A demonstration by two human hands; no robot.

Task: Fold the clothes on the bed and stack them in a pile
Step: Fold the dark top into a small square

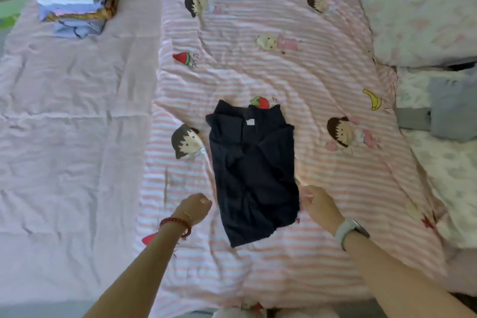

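Note:
A dark navy collared shirt (254, 170) lies on the striped cartoon blanket (296, 64), its sides folded inward into a narrow strip, collar at the far end. My left hand (195, 208), with a red bead bracelet at the wrist, is curled just left of the shirt's lower edge and holds nothing that I can see. My right hand (318, 204), with a watch on the wrist, touches the shirt's lower right edge, fingers bent. A pile of folded clothes (74, 0) stands at the far left of the bed.
A plain pink sheet (64, 124) covers the left half of the bed. White patterned pillows (423, 8) lie at the far right. Grey folded garments (449, 111) rest at the right edge.

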